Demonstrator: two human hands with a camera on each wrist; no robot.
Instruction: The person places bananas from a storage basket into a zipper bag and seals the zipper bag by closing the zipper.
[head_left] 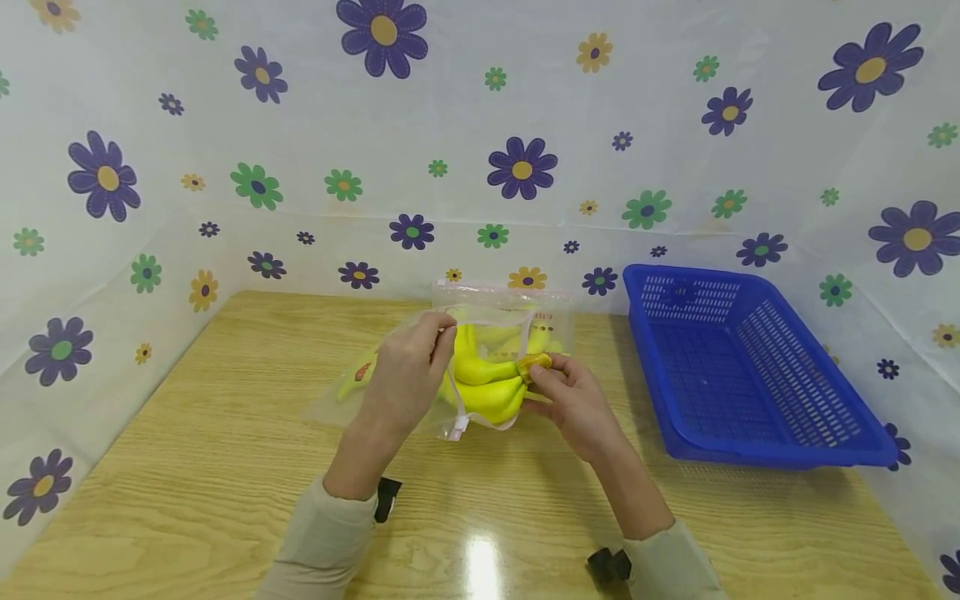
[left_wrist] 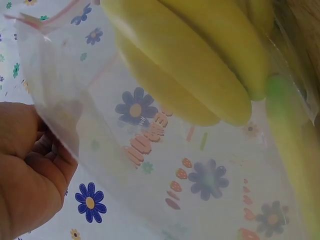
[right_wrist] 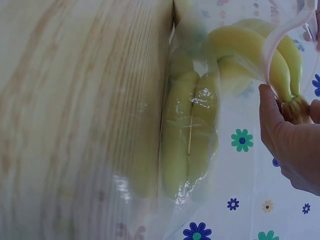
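Observation:
My right hand pinches the brown stem end of a yellow banana bunch. The bunch lies partly inside a clear zip bag, its stem end sticking out of the open mouth. My left hand grips the bag's edge; in the left wrist view the fingers curl at the film. A white slider hangs at the near corner of the mouth. Through the film in the left wrist view, bananas and printed strawberries show. More bananas lie under clear film on the table in the right wrist view.
Behind the bunch lies more clear film with a zip strip, holding yellow fruit. A blue slatted basket stands on the wooden table at the right. A flower-printed sheet encloses the back and sides.

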